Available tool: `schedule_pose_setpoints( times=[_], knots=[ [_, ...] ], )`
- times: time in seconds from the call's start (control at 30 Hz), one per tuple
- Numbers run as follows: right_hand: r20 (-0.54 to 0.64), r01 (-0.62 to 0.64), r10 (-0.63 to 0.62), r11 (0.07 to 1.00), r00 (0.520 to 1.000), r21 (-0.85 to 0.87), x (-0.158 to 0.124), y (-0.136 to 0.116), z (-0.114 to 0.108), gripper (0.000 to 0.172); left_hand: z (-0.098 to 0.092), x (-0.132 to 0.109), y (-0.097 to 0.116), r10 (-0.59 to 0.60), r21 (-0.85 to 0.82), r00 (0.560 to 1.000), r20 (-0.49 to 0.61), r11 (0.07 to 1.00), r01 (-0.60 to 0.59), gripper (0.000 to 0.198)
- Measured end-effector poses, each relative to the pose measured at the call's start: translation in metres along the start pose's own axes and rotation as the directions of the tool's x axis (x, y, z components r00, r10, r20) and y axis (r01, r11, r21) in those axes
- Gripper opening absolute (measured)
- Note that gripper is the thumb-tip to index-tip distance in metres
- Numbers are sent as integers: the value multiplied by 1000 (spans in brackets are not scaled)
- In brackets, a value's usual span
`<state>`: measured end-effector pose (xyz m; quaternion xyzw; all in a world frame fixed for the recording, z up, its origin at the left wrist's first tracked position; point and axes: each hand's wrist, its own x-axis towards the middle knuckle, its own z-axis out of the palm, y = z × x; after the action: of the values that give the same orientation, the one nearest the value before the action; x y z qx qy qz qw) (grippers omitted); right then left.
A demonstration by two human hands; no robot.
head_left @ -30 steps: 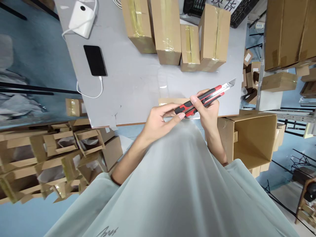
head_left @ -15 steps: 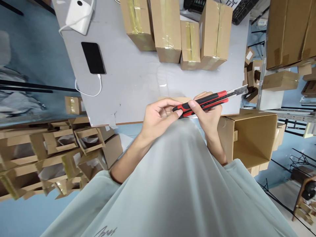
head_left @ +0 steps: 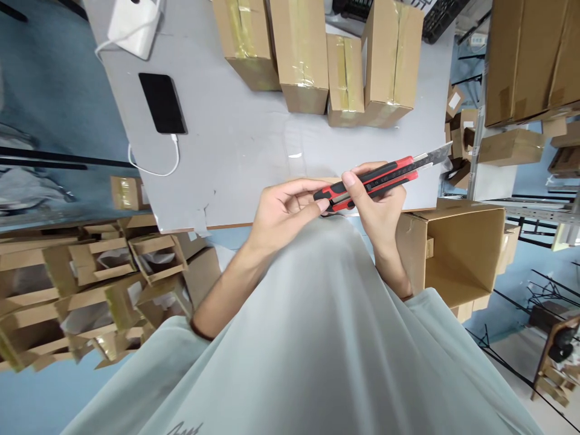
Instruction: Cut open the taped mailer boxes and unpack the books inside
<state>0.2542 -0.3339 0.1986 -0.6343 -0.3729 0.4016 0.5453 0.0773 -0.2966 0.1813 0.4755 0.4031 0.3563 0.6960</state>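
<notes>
A red and black box cutter (head_left: 386,173) lies slantwise between my hands above the table's near edge. Its long blade (head_left: 432,157) is out and points right and slightly away from me. My right hand (head_left: 383,211) grips the middle of the handle, thumb on top and fingers underneath. At the handle's rear end, my left hand (head_left: 276,214) pinches it with thumb and fingertips. A narrow gap runs along the handle between two red and black parts. The left fingertips are partly hidden behind the handle.
Several taped cartons (head_left: 302,60) stand at the back of the grey table (head_left: 235,151). A black phone (head_left: 162,103) on a white cable and a white device (head_left: 133,27) lie to the left. Open boxes (head_left: 104,260) are stacked at lower left; a large open carton (head_left: 462,248) stands right.
The box cutter has tilted a little, its blade tip rising in the view and showing more of the blade's flat side. Both hands keep hold. The whole view has shifted slightly.
</notes>
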Motion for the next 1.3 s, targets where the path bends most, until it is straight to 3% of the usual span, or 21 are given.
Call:
schedule_pose_setpoints(
  times=[0.23,0.4,0.7,1.07,1.3],
  knots=[
    [198,-40,27,997,980,61,3,6,-5,57,-5,5,-11,-39,-82,999,-14,996,38,38],
    [248,-43,21,996,969,82,4,8,-8,67,-14,9,-14,-106,-110,994,9,988,106,39],
    [359,-10,3,1000,933,19,5,21,-10,86,-12,9,6,-93,-6,996,4,996,93,34],
    [463,13,-9,1000,886,-7,9,22,-20,84,-24,13,5,-103,49,979,173,994,96,33],
    [478,30,-31,1000,878,9,11,27,-23,79,-24,14,4,-126,73,974,189,991,114,35]
  ],
)
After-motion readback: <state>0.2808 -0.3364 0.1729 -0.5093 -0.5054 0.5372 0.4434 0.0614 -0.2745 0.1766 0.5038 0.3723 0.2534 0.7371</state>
